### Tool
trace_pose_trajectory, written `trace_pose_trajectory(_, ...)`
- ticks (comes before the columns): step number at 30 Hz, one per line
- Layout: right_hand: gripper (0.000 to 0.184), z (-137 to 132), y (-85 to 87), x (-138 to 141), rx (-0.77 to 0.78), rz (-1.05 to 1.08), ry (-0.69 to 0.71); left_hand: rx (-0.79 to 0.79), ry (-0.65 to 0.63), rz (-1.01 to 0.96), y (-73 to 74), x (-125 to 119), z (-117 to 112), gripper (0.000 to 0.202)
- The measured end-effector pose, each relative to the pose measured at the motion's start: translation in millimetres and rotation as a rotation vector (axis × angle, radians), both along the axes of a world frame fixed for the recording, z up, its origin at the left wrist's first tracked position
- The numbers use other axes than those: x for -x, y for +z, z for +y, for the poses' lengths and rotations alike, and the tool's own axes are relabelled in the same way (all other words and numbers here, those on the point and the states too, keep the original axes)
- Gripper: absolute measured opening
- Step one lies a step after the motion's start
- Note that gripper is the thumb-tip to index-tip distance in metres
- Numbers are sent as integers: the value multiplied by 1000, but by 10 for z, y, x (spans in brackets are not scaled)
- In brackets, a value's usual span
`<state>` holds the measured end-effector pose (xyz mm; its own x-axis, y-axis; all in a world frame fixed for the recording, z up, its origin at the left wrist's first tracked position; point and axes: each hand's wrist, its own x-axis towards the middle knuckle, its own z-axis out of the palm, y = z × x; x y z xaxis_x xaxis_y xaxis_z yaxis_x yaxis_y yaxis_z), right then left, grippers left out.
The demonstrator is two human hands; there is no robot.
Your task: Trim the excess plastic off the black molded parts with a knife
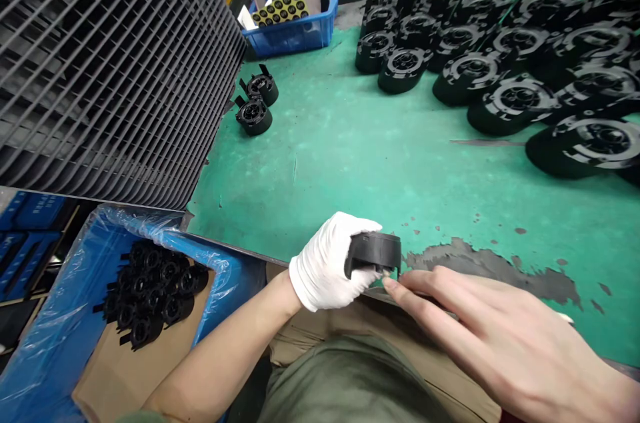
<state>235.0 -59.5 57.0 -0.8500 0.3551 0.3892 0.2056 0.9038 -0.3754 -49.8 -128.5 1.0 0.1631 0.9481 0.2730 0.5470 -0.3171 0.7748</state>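
Observation:
My left hand [327, 266], in a white glove, is closed around a black round plastic housing [377, 250] just over the table's near edge. The housing is turned on its side, so its ringed face is hidden. My bare right hand [480, 323] reaches in from the lower right. Its fingertips are together at the housing's lower edge, by a thin tab that hangs down; whether a smaller piece is between them is hidden.
Rows of similar black housings [404, 66] stand at the back right of the green table [320, 163]. Two more [254, 115] stand at left, near a grey ribbed rack [110, 70]. A blue bin [295, 40] holds stickers. Below left, a plastic-lined blue crate [210, 283] holds several black parts [150, 290].

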Motion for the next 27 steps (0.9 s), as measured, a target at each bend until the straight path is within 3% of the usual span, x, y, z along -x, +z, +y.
trace_pose_trajectory(7, 50, 218, -66, 51, 13, -10, -153, 35, -7, -14, 23, 1, -11, 31)
trace_pose_trajectory(15, 46, 180, -99, 49, -81, -47, -137, 7, -9, 3, 29, 0, -22, 29)
trace_pose_trajectory(19, 58, 195, -37, 43, -115, -48, -93, -11, -1, -8, 39, -7, -16, 36)
trace_pose_trajectory(27, 73, 239, 79, 14, -155, -84, -27, -19, 13, 23, 70, -23, 12, 25)
